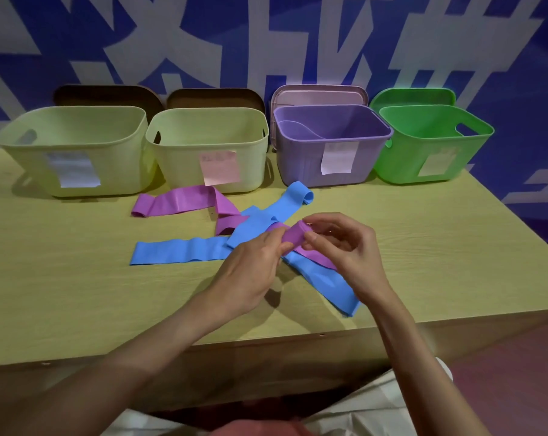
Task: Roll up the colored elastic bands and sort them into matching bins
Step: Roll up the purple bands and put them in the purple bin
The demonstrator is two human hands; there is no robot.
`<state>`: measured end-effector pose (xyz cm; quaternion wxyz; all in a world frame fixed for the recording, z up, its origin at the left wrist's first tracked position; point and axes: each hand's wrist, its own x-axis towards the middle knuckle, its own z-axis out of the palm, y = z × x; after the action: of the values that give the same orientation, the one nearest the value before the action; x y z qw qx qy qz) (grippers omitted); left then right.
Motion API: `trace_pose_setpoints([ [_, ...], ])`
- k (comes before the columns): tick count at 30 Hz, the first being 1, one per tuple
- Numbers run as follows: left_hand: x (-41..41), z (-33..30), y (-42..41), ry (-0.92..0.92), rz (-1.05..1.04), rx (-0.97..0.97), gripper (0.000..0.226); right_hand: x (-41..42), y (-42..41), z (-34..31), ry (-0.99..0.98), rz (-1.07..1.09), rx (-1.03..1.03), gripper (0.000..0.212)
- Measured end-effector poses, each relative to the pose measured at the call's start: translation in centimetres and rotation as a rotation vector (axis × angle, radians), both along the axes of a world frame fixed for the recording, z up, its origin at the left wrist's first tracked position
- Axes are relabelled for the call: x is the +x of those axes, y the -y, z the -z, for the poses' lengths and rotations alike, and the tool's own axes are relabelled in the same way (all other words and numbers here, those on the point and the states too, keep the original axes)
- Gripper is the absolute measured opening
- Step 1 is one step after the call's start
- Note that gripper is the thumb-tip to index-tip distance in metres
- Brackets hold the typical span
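Note:
Both hands hold a purple elastic band [293, 237] at the middle of the table, its near end wound into a small roll. My left hand [253, 265] pinches the roll's left side, and my right hand [338, 243] pinches its right end with thumb and fingers. The band's loose tail runs left and back across the table toward the bins [175, 201]. Blue bands [184, 251] lie crossed under my hands, one end curled [305, 196] near the purple bin [332, 143].
A row of bins stands at the table's back: two pale yellow ones [74, 152] [208, 149], the purple one and a green one [433, 146], each with a paper label. Lids lean behind them against a blue wall. The table's front edge [266, 338] is close to me.

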<state>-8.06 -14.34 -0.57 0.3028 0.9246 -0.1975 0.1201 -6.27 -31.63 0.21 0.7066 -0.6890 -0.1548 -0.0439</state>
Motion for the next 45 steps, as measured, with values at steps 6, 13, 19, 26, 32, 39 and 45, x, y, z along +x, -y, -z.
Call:
trace_pose_setpoints([
  [6, 1.0, -1.3, -0.1, -0.027, 0.049, 0.132, 0.028, 1.2, 1.5, -0.2, 0.065, -0.06, -0.084, 0.015],
  [13, 4.3, -4.1, 0.3, -0.445, 0.098, -0.268, 0.023, 2.2, 2.7, -0.6, 0.092, -0.12, -0.101, 0.013],
  [19, 6.8, -4.9, 0.6, -0.579, 0.166, -0.412, 0.029, 3.9, 3.3, -0.7, 0.095, -0.119, -0.112, 0.016],
  [26, 11.2, -6.1, 2.0, -0.554, 0.179, -0.302, 0.031, 7.7, 4.1, -1.6, 0.102, -0.102, -0.173, 0.018],
  [32, 16.4, -8.9, 3.9, -0.466, 0.108, -0.277, 0.026, 13.2, 5.1, -3.8, 0.08, 0.034, -0.153, 0.024],
  [39, 23.7, -10.2, 5.2, -0.488, -0.05, -0.465, 0.022, 19.2, 8.6, -4.4, 0.215, 0.363, -0.258, 0.013],
  [45, 31.5, -9.7, 7.9, -0.725, -0.153, -0.561, 0.017, 23.7, 10.5, -1.8, 0.356, 0.482, -0.619, 0.021],
])
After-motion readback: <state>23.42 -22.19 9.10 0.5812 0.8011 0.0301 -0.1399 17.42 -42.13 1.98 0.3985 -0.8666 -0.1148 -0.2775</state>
